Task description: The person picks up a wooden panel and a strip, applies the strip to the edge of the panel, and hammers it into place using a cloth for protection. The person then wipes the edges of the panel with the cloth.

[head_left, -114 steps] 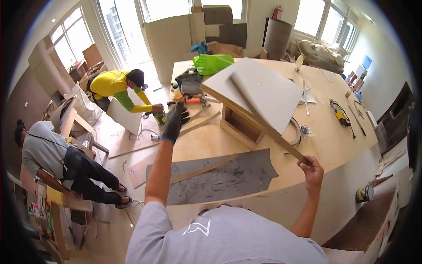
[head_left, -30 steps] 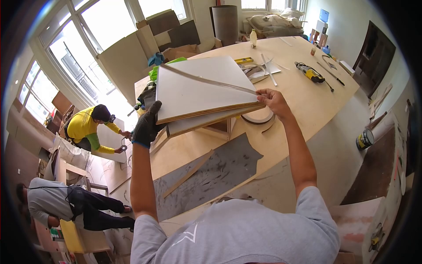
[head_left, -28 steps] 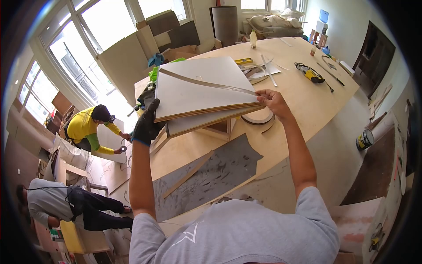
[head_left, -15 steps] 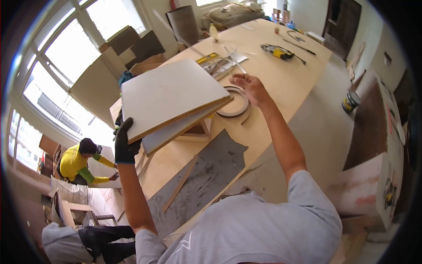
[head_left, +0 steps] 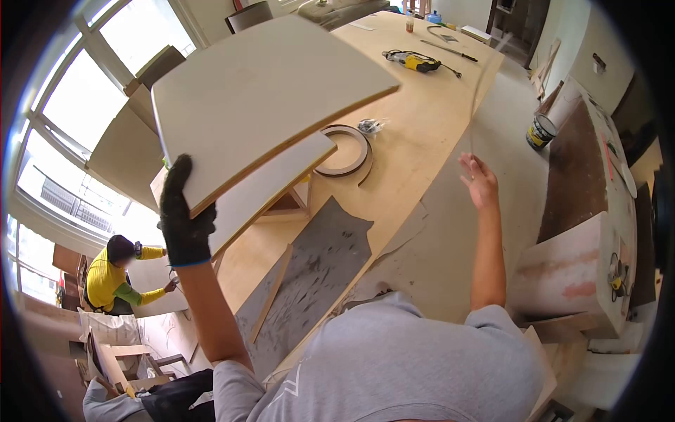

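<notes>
My left hand (head_left: 184, 214), in a black glove, grips the lower left corner of a white board (head_left: 264, 91) with a brown edge and holds it tilted up. Beneath it a second white board (head_left: 271, 186) rests at an angle above the wooden table (head_left: 415, 105). My bare right hand (head_left: 480, 180) is raised off the table's right side, fingers apart, with a thin, blurred strip (head_left: 475, 98) rising just above it; whether they touch is unclear. A roll of edge banding (head_left: 367, 151) lies right of the boards, beside a small plastic bag (head_left: 370, 126).
A yellow and black power tool (head_left: 416, 62) lies on the table's far part. A dark grey sheet (head_left: 320, 253) carries a wood strip (head_left: 273, 294) nearby. A person in yellow (head_left: 105, 281) crouches at left; another person lies lower left. A paint can (head_left: 541, 132) stands at right.
The upper board has risen and separated from the lower one with my left hand. My right hand has moved right, away from the roll, and a blurred strip now shows above it.
</notes>
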`<state>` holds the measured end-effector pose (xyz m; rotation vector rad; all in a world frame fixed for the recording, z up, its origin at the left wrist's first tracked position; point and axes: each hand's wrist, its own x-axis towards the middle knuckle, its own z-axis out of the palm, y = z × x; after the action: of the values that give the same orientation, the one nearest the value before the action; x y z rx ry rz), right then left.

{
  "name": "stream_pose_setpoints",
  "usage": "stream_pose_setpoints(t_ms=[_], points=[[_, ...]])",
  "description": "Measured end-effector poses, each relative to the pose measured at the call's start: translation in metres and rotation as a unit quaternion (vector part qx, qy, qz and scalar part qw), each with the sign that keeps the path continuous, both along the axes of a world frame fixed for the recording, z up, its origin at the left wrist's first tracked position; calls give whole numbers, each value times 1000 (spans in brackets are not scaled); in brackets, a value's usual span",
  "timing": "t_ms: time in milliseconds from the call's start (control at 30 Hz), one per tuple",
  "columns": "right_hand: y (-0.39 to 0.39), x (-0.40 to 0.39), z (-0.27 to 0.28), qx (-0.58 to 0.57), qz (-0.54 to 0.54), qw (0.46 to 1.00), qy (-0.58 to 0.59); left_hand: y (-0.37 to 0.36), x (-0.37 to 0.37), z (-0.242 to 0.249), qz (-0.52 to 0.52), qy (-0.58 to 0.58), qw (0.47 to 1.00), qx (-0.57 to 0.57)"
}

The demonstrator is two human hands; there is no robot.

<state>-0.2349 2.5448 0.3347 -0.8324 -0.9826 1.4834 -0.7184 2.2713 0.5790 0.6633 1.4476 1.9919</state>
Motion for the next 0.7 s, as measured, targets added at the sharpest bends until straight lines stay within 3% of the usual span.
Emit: stream_pose_setpoints(t_ms=[67,100,133,200,267,367,533,633,700], points=[[-8,26,-14,-16,-40,999,0,11,47,16,-40,23,999,-25],[-10,37,-19,-22,-65,998,-9,25,55,18,-64,-26,996,-64],[-12,47,-23,-28,-89,995,-18,44,74,5,-58,-31,997,28],[-14,69,-35,-37,-127,991,-26,77,123,-5,-71,-99,989,84],[-14,94,-52,-44,-155,987,-25,98,159,-9,-153,-167,973,39],[-26,126,-76,-67,-206,976,-23,133,194,-50,-233,-172,956,-44],[-63,192,-145,-130,-217,966,-52,182,193,-158,-301,-206,930,-57],[-94,218,-169,-181,-227,955,-62,185,185,-188,-275,-223,933,-58],[-106,226,-176,-208,-231,948,-70,191,168,-234,-235,-243,939,-69]])
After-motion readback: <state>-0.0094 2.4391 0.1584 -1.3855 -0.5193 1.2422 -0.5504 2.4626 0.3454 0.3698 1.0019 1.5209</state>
